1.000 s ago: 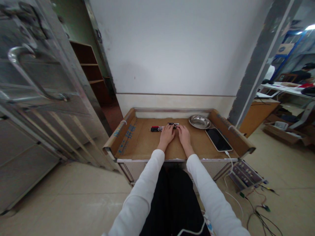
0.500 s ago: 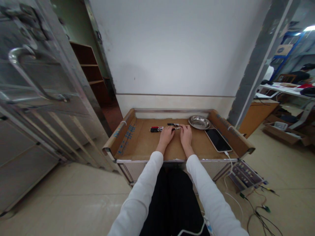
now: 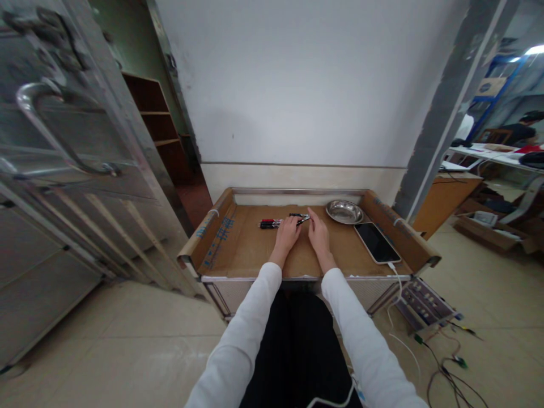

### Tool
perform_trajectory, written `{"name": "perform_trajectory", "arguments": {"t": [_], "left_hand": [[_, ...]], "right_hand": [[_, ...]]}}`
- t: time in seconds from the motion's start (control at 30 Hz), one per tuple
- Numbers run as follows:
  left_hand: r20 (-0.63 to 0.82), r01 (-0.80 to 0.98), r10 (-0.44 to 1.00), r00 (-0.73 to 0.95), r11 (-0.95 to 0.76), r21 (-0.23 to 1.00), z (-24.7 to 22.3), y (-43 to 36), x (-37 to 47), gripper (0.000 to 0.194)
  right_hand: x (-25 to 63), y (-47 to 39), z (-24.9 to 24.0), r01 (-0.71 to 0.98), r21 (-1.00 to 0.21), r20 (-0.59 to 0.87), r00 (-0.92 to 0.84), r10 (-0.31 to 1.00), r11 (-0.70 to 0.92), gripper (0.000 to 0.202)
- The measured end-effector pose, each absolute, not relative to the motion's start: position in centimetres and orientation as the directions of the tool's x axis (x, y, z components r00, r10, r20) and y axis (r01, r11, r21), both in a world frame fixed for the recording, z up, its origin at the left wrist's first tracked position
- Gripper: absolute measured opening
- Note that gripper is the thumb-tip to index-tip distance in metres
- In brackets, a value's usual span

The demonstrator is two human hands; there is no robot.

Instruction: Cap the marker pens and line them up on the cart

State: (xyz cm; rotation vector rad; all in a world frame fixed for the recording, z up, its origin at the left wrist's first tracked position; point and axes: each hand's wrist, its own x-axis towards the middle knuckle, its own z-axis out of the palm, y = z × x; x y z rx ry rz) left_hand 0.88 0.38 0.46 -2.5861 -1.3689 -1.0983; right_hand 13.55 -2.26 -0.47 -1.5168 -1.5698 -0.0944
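Over the cardboard-lined tray [image 3: 250, 249], my left hand [image 3: 288, 235] is closed on a pen [image 3: 303, 220] whose tip points up to the right. Its fingers partly cover the right ends of several red and black pens [image 3: 268, 224] lying to its left. Another black pen [image 3: 294, 215] lies just behind the held one. My right hand [image 3: 318, 233] is beside the held pen's tip, index finger stretched forward; whether its fingers grip anything is too small to tell.
A round metal dish [image 3: 344, 212] stands at the tray's back right. In front of it lies a phone [image 3: 377, 242] with a white cable. Raised cardboard sides bound the tray. A person sits far off at the right.
The pen between my hands has tilted, its tip now further back. My right index finger has straightened and lifted forward. My left hand has barely moved.
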Motion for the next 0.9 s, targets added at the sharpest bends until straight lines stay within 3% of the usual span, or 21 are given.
{"name": "perform_trajectory", "arguments": {"t": [0.13, 0.3, 0.53, 0.67, 0.9], "left_hand": [[0.624, 0.716, 0.706, 0.334, -0.621, 0.32, 0.5, 0.2, 0.8, 0.024], [0.617, 0.801, 0.753, 0.231, -0.507, 0.319, 0.8, -0.3, 0.9, 0.026], [0.526, 0.948, 0.85, -0.038, -0.136, 0.288, 0.7, -1.1, 0.6, 0.022], [0.49, 0.967, 0.865, -0.107, -0.024, 0.255, 0.4, -1.4, 0.5, 0.025], [0.461, 0.952, 0.853, -0.245, 0.121, 0.282, 0.0, -1.6, 0.7, 0.027]], "right_hand": [[13.3, -2.6, -0.1, 0.769, -0.518, 0.638, 0.057, 0.768, 0.373, 0.066], [13.0, -2.6, -0.1, 0.761, -0.517, 0.623, 0.02, 0.782, 0.392, 0.076], [13.3, -1.2, -1.6, 0.842, -0.505, 0.539, 0.135, 0.832, 0.19, 0.058], [13.4, -0.9, -2.1, 0.877, -0.473, 0.474, 0.179, 0.862, 0.077, 0.05], [13.3, -1.1, -1.8, 0.907, -0.417, 0.443, 0.152, 0.884, 0.053, 0.039]]}}
